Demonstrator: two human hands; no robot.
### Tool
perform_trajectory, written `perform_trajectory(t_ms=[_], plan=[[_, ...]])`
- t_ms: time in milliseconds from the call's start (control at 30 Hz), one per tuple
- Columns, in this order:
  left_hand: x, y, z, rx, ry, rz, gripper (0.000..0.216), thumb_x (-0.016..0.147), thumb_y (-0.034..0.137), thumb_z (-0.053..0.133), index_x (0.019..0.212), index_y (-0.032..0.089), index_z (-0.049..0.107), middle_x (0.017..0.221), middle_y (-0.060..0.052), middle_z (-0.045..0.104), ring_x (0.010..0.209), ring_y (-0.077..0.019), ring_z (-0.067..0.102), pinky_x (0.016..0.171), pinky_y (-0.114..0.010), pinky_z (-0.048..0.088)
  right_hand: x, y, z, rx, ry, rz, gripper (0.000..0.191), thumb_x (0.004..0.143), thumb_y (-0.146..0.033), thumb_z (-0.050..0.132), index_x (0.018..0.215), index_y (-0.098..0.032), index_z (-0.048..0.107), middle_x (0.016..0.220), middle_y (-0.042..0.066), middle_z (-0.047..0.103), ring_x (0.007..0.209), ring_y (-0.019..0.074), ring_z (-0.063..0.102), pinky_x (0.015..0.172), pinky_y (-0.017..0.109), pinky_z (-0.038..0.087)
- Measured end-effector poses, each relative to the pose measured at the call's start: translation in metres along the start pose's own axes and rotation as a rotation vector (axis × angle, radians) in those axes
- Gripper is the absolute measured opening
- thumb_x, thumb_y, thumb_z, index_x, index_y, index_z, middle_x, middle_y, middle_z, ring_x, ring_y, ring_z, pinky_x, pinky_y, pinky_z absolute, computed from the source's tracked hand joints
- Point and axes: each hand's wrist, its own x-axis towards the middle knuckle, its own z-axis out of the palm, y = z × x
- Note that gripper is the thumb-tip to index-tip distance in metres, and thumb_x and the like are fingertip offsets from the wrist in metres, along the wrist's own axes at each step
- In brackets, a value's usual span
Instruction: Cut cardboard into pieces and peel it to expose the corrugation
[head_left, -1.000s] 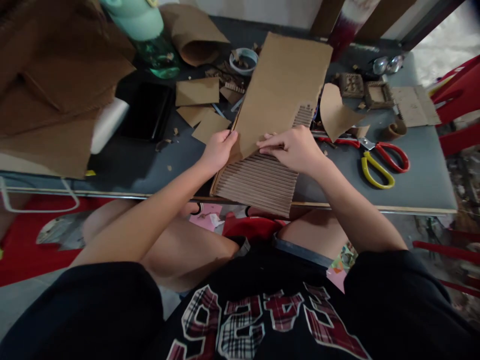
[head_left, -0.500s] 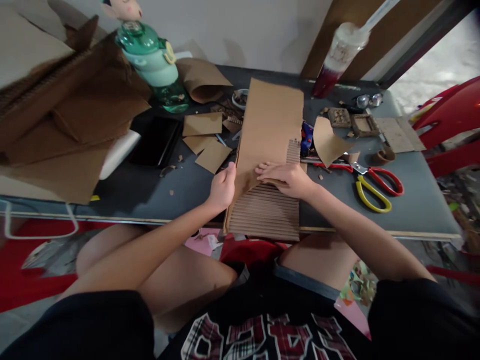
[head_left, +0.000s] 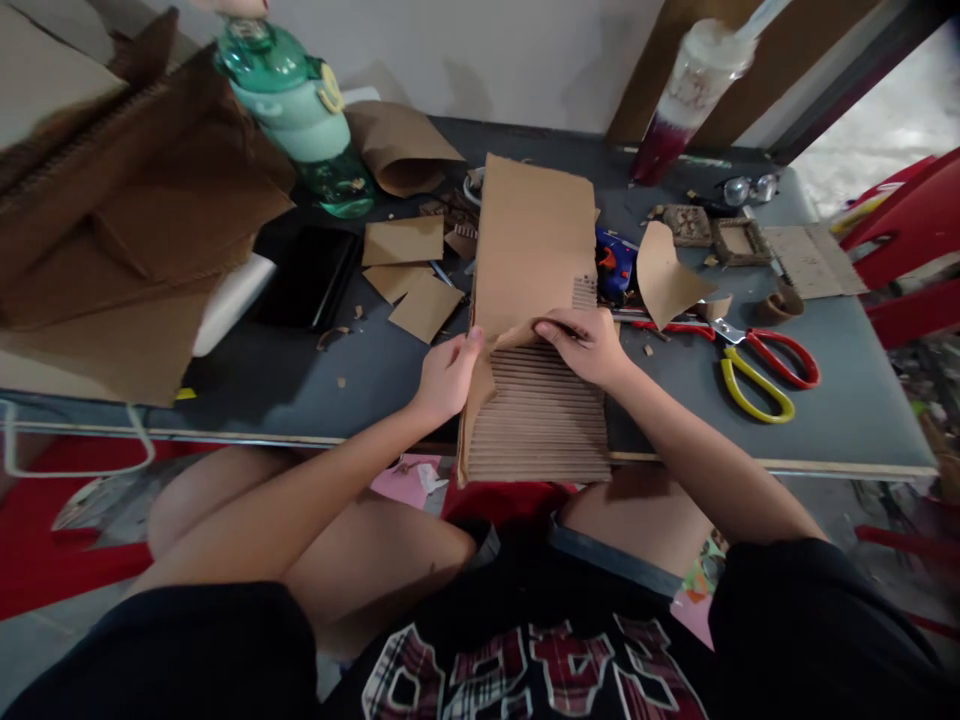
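A long piece of corrugated cardboard [head_left: 536, 230] lies in front of me, its near end reaching past the table edge. The near part has its top paper layer off, so the ridged flutes [head_left: 544, 425] show; the far part is still smooth apart from a small ridged patch at its right edge. My left hand [head_left: 450, 375] is closed on the cardboard's left edge, thumb on top. My right hand [head_left: 585, 343] pinches the lifted flap of the paper layer where smooth and ridged parts meet. The underside of the cardboard and my hidden fingertips cannot be seen.
Scissors [head_left: 757, 365] with red and yellow handles lie right, near a blue tool [head_left: 616, 265] and a curled cardboard scrap [head_left: 664, 275]. Left are cardboard pieces [head_left: 426, 308], a black phone-like object [head_left: 311, 278], a green bottle [head_left: 304, 120] and large folded cardboard [head_left: 127, 220]. A drink cup [head_left: 690, 100] stands behind.
My right hand has gone from lying flat over the paper layer to pinching its raised flap. The cardboard has shifted slightly, and more of the blue tool shows.
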Motion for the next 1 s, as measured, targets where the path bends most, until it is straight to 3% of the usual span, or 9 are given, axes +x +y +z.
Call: perform_trajectory(t_ms=[67,133,200,367,500,600,700,833,1000], plan=[[0.004,0.001,-0.004,-0.081,-0.02,0.001,0.068,0.089,0.082,0.044,0.079,0.018,0.064,0.084,-0.01,0.072,0.093,-0.0273,0.069,0.083,-0.035,0.055,0.002,0.004,-0.01,0.086,-0.133,-0.093,0.035,0.091,-0.049,0.069,0.109,-0.021,0.079,0.109,0.008,0.08,0.111,0.0245,0.073,0.102,0.039,0.056],[0.011,0.001,-0.008,-0.164,-0.083,-0.017,0.068,0.087,0.082,0.049,0.088,0.016,0.067,0.094,-0.013,0.075,0.101,-0.0285,0.069,0.092,-0.037,0.054,0.004,0.011,-0.018,0.069,-0.2,-0.159,0.062,0.079,-0.051,0.081,0.133,-0.023,0.069,0.139,0.011,0.068,0.14,0.0302,0.055,0.12,0.052,0.039],[0.017,0.0,-0.011,-0.203,-0.147,-0.035,0.07,0.086,0.082,0.05,0.093,0.015,0.068,0.099,-0.014,0.075,0.103,-0.0289,0.069,0.096,-0.038,0.053,0.004,0.018,-0.022,0.005,-0.224,-0.201,0.076,0.076,-0.049,0.084,0.144,-0.025,0.061,0.151,0.012,0.057,0.148,0.0317,0.045,0.125,0.058,0.028],[0.01,0.022,-0.029,0.178,-0.099,-0.009,0.064,0.095,0.076,0.035,0.097,0.017,0.06,0.092,-0.013,0.071,0.096,-0.0299,0.068,0.092,-0.042,0.053,0.0,0.022,-0.014,-0.1,-0.258,-0.223,0.033,0.098,-0.025,0.057,0.126,-0.025,0.074,0.134,0.005,0.071,0.138,0.0243,0.057,0.117,0.045,0.046],[-0.018,0.056,-0.042,0.815,0.142,0.167,0.054,0.082,0.063,0.073,0.107,0.019,0.057,0.108,-0.016,0.066,0.109,-0.037,0.063,0.085,-0.041,0.051,-0.006,0.019,-0.006,-0.23,-0.17,-0.131,0.037,0.094,-0.015,0.054,0.122,-0.024,0.076,0.125,0.002,0.075,0.127,0.0228,0.066,0.107,0.038,0.055],[-0.029,0.064,-0.038,1.02,-0.098,0.161,0.049,0.079,0.065,0.075,0.083,0.021,0.057,0.095,-0.012,0.067,0.092,-0.0347,0.067,0.068,-0.037,0.047,-0.006,0.021,-0.003,-0.2,-0.175,-0.144,0.042,0.089,-0.008,0.053,0.12,-0.024,0.076,0.129,0.001,0.073,0.132,0.0222,0.062,0.112,0.039,0.051],[-0.029,0.057,-0.028,1.084,-0.302,0.115,0.042,0.092,0.062,0.063,0.083,0.02,0.06,0.088,-0.011,0.071,0.084,-0.0331,0.069,0.06,-0.034,0.041,-0.004,0.025,0.0,-0.179,-0.157,-0.124,0.04,0.089,-0.008,0.053,0.116,-0.025,0.078,0.128,0.0,0.074,0.133,0.0221,0.062,0.113,0.041,0.051],[-0.026,0.048,-0.022,1.148,-0.327,0.12,0.036,0.104,0.047,0.045,0.103,0.018,0.066,0.087,-0.013,0.074,0.082,-0.0348,0.073,0.06,-0.033,0.043,-0.003,0.03,0.001,-0.165,-0.126,-0.136,0.035,0.093,-0.012,0.052,0.113,-0.024,0.078,0.124,0.0,0.076,0.131,0.0215,0.064,0.113,0.042,0.051],[-0.027,0.048,-0.016,1.268,-0.296,0.226,0.037,0.102,0.026,0.036,0.103,0.011,0.069,0.083,-0.02,0.074,0.082,-0.0387,0.075,0.064,-0.038,0.049,-0.003,0.032,0.002,-0.179,-0.131,-0.15,0.038,0.091,-0.009,0.05,0.115,-0.023,0.077,0.127,0.002,0.074,0.133,0.0209,0.061,0.113,0.041,0.05]])
